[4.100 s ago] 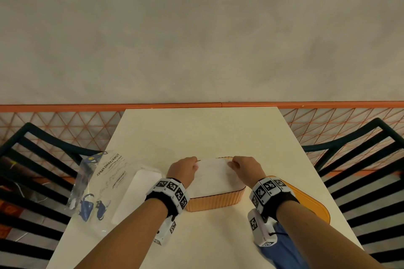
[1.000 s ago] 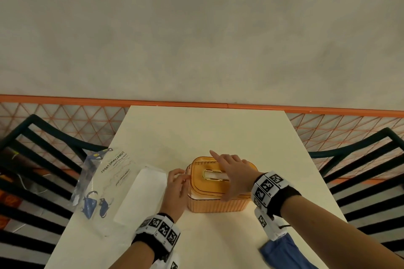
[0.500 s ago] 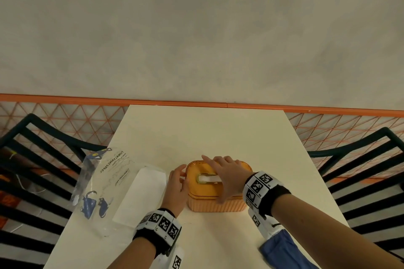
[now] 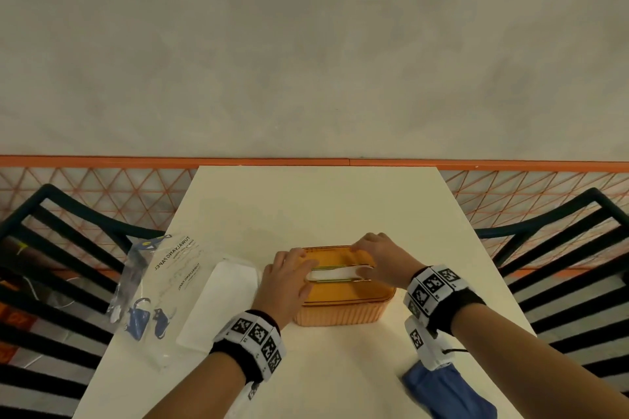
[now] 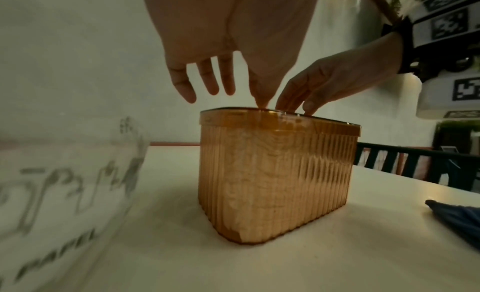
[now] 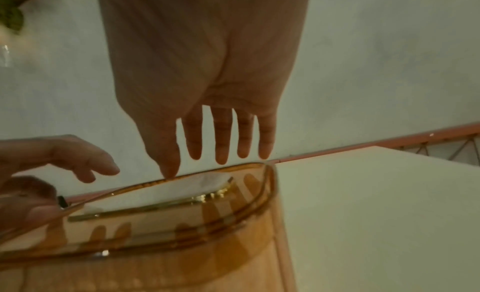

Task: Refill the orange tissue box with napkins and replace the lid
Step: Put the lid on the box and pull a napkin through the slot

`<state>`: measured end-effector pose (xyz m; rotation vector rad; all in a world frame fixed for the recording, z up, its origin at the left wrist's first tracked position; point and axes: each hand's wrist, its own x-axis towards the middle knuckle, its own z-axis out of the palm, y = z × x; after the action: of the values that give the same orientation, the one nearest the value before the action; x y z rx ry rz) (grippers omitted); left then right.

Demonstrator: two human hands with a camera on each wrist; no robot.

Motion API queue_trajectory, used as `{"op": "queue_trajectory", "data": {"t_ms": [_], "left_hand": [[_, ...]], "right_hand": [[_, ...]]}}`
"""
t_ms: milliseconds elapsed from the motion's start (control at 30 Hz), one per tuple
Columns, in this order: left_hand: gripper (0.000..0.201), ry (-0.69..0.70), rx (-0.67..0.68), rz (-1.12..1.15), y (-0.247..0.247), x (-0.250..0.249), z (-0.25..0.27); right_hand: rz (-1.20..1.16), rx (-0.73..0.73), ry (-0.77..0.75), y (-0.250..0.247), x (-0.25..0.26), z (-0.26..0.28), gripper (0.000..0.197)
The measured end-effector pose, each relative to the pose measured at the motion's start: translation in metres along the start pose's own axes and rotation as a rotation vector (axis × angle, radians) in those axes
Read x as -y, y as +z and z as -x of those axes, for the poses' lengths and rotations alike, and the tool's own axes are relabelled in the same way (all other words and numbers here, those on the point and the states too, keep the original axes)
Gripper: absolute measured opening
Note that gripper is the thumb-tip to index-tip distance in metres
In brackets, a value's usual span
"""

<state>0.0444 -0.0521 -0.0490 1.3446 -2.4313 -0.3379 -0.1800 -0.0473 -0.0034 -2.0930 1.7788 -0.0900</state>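
The orange ribbed tissue box (image 4: 340, 315) stands mid-table with its clear orange lid (image 4: 343, 291) on top. A white napkin (image 4: 335, 273) shows through the lid's slot. My left hand (image 4: 289, 277) lies on the lid's left end, fingers straight, with its thumb touching the lid top in the left wrist view (image 5: 261, 100). My right hand (image 4: 379, 257) lies on the right end, fingers straight. In the right wrist view its thumb meets the lid rim (image 6: 168, 171). The box (image 5: 272, 173) shows napkins through its wall.
A clear plastic bag (image 4: 163, 282) with a white napkin pack (image 4: 218, 303) lies left of the box. A blue cloth (image 4: 446, 391) sits at the near right table edge. Dark slatted chairs (image 4: 51, 265) flank the table; an orange railing (image 4: 306, 161) runs behind.
The lid, earlier lying right of the open box, now sits on it. In the last half second my left hand moved from the box's side onto the lid, and my right shifted right.
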Motion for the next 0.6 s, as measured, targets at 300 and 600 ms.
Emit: {"op": "queue_trajectory", "data": {"t_ms": [300,600], "left_hand": [[0.023,0.106,-0.004,-0.094,0.005,0.001,-0.014],[0.017,0.128,0.001,-0.162,0.003,0.007,-0.023]], "right_hand": [[-0.075,-0.111,0.032,0.017,-0.014,0.010,0.034],[-0.080,-0.185,-0.026,0.028,-0.016,0.011,0.032]]}}
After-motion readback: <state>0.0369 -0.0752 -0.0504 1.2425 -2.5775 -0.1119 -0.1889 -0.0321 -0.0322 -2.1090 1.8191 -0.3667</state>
